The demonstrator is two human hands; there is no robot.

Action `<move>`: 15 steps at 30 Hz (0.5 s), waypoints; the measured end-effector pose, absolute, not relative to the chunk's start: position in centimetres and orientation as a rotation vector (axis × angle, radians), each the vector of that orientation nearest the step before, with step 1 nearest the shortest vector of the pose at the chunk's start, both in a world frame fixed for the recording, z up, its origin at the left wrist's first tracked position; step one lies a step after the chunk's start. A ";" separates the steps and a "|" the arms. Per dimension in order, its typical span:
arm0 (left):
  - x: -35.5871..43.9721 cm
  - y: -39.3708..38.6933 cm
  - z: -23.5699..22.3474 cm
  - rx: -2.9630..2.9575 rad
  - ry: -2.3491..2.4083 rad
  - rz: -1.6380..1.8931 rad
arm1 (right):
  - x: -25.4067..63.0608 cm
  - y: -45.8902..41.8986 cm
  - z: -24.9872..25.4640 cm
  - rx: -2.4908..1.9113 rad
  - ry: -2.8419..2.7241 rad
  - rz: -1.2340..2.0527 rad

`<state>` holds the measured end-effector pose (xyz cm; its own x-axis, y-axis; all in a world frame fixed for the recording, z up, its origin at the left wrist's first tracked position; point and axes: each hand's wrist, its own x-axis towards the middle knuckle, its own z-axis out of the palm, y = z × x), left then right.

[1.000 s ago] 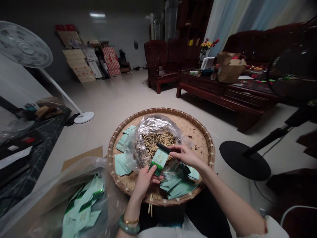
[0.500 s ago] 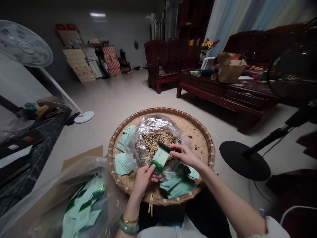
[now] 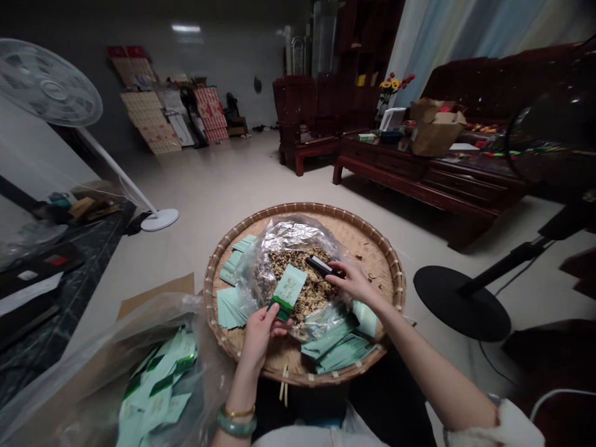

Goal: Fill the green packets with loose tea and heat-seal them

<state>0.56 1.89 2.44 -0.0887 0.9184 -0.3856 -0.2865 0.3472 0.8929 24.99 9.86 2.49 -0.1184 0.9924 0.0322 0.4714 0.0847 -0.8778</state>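
Observation:
Between its thumb and fingers, my left hand [image 3: 265, 323] pinches a green and pale mint packet [image 3: 289, 287] by its lower end, tilted upright over the tray. My right hand [image 3: 350, 280] grips what looks like a small black bag sealer [image 3: 320, 266] with a pale strip along it, apart from the packet. Below both lies an open clear plastic bag [image 3: 254, 248] of loose brown and cream grain-like mix [image 3: 314, 298]. It rests on a round woven bamboo tray [image 3: 372, 248]. Mint packets [image 3: 339, 347] are piled at the tray's near right, and more flat packets [image 3: 230, 307] are fanned out left.
A large clear bag of packets [image 3: 161, 385] stands at the lower left. A white standing fan [image 3: 161, 218] is farther left; a black fan base [image 3: 460, 304] stands right. Beyond are a dark wooden table [image 3: 419, 180] with a paper bag [image 3: 435, 133] and stacked boxes [image 3: 151, 118].
The black sealer has come away from the packet's top edge and moved right with my right hand. My left hand and the packet have shifted slightly left.

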 end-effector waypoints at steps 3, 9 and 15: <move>0.6 1.7 2.7 0.705 1.248 1.119 | 24.8 10.4 1.8 -1.519 -1.825 0.558; 1.6 1.3 2.9 0.842 1.245 1.014 | 21.9 9.3 4.3 -1.342 -1.764 0.669; 2.0 0.9 2.9 0.947 1.243 0.944 | 19.0 8.5 4.9 -1.296 -1.870 0.663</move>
